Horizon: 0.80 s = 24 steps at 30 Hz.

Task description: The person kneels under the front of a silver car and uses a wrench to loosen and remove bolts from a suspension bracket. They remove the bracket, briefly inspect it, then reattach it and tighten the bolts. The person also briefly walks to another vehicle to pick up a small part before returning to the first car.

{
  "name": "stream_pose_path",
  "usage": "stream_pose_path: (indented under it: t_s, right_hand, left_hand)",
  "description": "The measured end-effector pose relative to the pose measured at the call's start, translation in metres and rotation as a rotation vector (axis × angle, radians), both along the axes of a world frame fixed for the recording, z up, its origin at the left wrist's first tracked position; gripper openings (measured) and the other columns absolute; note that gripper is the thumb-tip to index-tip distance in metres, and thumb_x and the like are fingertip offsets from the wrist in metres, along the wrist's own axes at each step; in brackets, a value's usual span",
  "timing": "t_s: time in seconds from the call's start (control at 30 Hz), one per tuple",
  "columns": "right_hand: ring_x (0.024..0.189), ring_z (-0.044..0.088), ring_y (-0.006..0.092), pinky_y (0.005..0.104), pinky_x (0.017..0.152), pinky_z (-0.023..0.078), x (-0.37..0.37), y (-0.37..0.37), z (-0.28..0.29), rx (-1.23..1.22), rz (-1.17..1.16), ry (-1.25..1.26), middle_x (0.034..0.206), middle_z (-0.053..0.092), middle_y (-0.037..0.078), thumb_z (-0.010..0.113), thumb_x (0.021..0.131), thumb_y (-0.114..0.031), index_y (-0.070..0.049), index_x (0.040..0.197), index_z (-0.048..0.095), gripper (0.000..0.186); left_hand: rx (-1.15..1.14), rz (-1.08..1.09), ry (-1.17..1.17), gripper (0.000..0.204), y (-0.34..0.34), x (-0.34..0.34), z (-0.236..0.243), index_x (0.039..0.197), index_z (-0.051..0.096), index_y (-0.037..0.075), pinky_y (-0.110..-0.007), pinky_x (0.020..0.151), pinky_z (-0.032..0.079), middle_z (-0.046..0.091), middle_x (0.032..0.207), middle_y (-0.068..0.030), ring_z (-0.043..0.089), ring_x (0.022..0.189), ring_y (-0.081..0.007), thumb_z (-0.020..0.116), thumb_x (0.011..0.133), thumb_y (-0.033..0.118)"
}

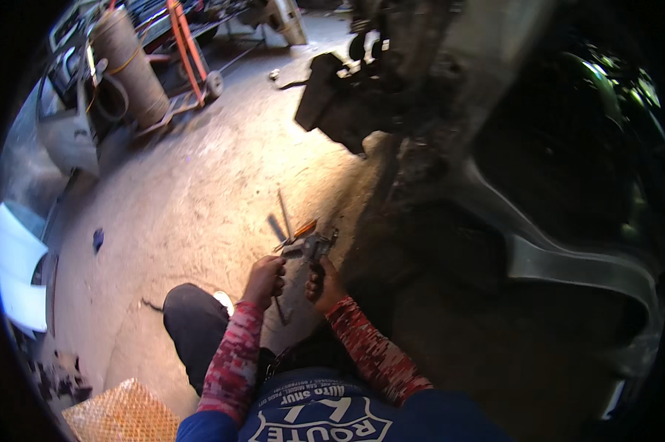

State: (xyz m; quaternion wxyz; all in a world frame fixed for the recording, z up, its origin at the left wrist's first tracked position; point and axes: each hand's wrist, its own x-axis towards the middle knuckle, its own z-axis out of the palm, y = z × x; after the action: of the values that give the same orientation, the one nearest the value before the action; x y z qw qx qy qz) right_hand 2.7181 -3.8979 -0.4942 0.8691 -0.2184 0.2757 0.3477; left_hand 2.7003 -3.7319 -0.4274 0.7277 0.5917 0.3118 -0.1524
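My left hand [264, 280] is closed around a thin tool handle, near a screwdriver with an orange grip [298, 232] that points up and right. My right hand [321, 283] grips a dark-handled metal tool [314, 249] with grey jaws, held just above the concrete floor [200, 191]. The two tools meet between my hands. A long thin metal rod [284, 214] lies on the floor just beyond them. Both forearms wear red patterned sleeves. My bent knee in dark trousers [192, 324] is below my left hand.
A stripped car body with a wheel arch [568, 258] rises on the right. A dark car part [325, 96] hangs at the top centre. A gas cylinder on an orange trolley [130, 62] stands at the top left. A white panel [12, 265] lies left, an orange mesh [122, 416] below.
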Motion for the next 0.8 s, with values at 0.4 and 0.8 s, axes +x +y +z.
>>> stream_pose_path:
  t_s: [0.4,0.8]
  right_hand:
    - [0.057,0.040,0.0157,0.0320,0.055,0.033,-0.019,0.056,-0.134,-0.179,0.062,0.574,0.061,0.046,-0.003,0.050,0.092,-0.049,-0.015,0.079,0.054,0.037]
    - [0.056,0.039,0.0152,0.0310,0.053,0.031,0.003,0.041,-0.175,-0.176,-0.087,0.524,0.064,0.046,-0.003,0.055,0.091,-0.046,-0.015,0.085,0.055,0.032]
  left_hand:
    - [-0.179,0.265,0.308,0.026,0.028,-0.021,-0.175,0.112,0.058,0.009,-0.029,0.045,0.034,0.051,0.074,-0.0008,0.043,0.052,-0.0117,0.046,0.096,0.025]
    - [-0.158,0.174,0.147,0.033,0.031,0.027,-0.272,0.113,0.064,0.008,-0.034,0.071,0.047,0.064,0.089,-0.0074,0.057,0.077,-0.0174,0.045,0.102,0.033]
